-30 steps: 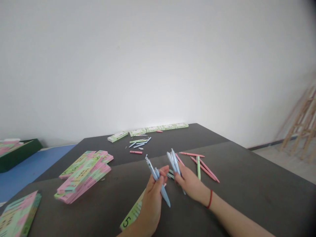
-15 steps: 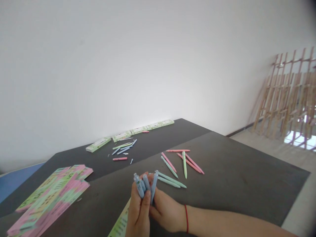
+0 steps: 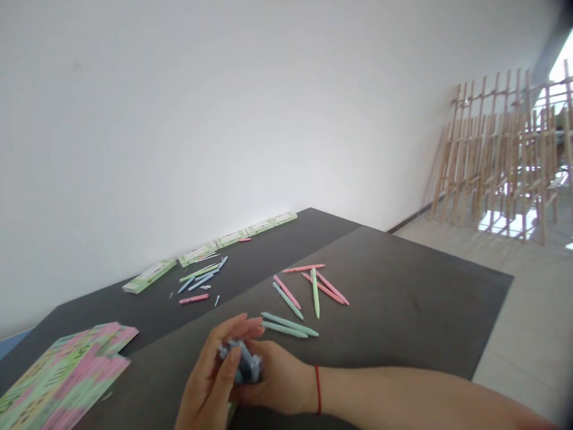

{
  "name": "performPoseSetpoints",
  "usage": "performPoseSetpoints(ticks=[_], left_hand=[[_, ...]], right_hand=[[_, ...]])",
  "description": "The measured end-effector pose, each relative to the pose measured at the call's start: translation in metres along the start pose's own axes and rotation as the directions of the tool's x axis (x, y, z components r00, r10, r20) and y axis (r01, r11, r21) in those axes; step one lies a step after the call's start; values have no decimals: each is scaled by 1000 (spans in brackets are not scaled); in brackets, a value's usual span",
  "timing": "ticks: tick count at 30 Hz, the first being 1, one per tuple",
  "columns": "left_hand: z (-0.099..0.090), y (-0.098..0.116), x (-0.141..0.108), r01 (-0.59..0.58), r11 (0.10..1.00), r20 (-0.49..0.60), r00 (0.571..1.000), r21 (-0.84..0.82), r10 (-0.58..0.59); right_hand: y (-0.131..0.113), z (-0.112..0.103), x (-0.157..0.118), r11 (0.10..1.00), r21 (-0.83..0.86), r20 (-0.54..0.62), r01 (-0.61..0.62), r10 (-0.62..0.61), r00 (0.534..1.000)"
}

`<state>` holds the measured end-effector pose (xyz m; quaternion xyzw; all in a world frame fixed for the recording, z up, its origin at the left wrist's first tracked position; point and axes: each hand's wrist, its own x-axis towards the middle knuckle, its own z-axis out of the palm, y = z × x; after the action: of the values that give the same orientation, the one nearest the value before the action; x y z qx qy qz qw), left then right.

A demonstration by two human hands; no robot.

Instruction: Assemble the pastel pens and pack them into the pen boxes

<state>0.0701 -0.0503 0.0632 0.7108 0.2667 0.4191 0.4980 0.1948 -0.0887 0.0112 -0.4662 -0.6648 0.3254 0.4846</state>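
Observation:
A bundle of light-blue pens (image 3: 251, 365) is clasped between my two hands near the table's front edge, click ends towards me. My left hand (image 3: 206, 376) wraps the left side, with its thumb on the pens and its fingers curled over behind them. My right hand (image 3: 284, 376), with a red cord at the wrist, closes around the bundle from the right. The lower parts of the pens are hidden by my palms. Just beyond my fingers lie two mint-green pens (image 3: 290, 327). Part of a printed green sheet or packet shows beneath my hands.
Pink, red and green pens (image 3: 316, 292) lie scattered mid-table. Further left are blue and green pens with small parts (image 3: 203, 278). Flat green-white boxes (image 3: 150, 276) line the wall edge. Printed pastel card packets (image 3: 67, 376) are stacked at left. Wooden easels (image 3: 496, 149) stand right.
My hands have moved left and down in view, and the pens now tilt with their ends towards me. My left fingers have lifted over the bundle. The camera view has turned slightly right.

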Motion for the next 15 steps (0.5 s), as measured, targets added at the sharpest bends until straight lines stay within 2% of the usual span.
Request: performPoseSetpoints(ticks=[3,5,8,10,12,15], left_hand=[[5,-5,-2,-80,997,-38,996,11,80],[6,-7,-3,-106,989,-13,994,107,108],[2,-11,-4,-65,964,93,995,256,43],[-8,-19,-3,-52,944,114,993,327,15],[-23,-31,-1,-47,877,132,991,479,-18],[-52,-53,0,-63,638,170,980,768,-108]], right_hand=[[2,1,3,998,67,-8,16,-15,1000],[2,0,5,995,93,-27,26,-24,999],[3,0,9,968,243,-49,61,-51,998],[5,-1,12,931,364,-49,34,-18,999],[5,-2,15,892,448,-43,-57,85,995],[3,-6,19,831,544,-88,-114,192,977]])
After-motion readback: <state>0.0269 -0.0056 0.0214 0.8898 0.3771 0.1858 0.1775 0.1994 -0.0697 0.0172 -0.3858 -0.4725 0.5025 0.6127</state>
